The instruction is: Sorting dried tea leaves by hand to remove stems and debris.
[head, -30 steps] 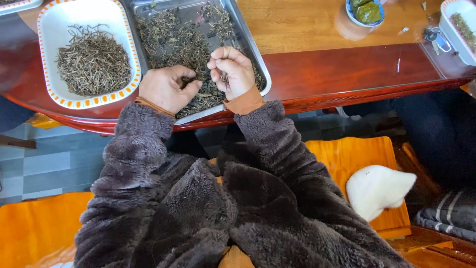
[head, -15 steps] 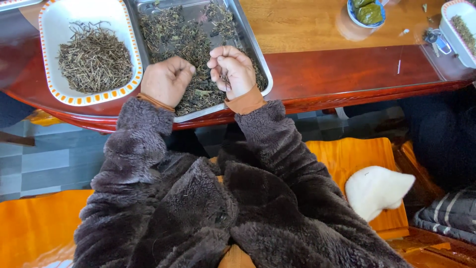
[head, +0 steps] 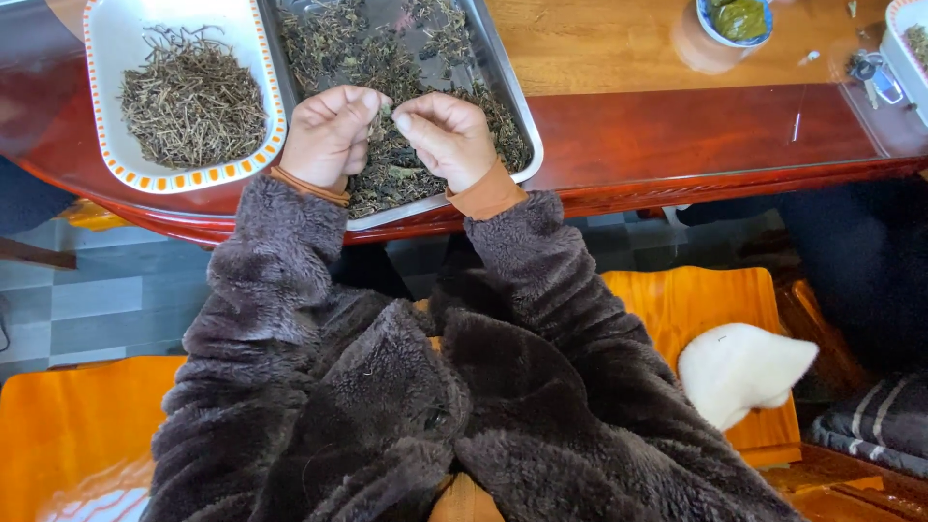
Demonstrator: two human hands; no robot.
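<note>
Upper centre: left hand (head: pixel 329 135) and right hand (head: pixel 443 137), both in closed pinch grip on one small dried herb sprig (head: pixel 387 109), above the rectangular metal tray (head: pixel 510 97) of crumbly dried herbs (head: pixel 382 68); beside it, a white dish (head: pixel 106 58) of wiry stems (head: pixel 191 101).

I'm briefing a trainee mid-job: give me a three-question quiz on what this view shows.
1. True or false: both hands are over the metal tray.
2. What fills the white dish with the orange-patterned rim?
A. dried stems
B. liquid
C. coins
3. What do the left hand and right hand pinch between them?

Key:
1. True
2. A
3. A small piece of dried herb, held between the fingers.
</note>
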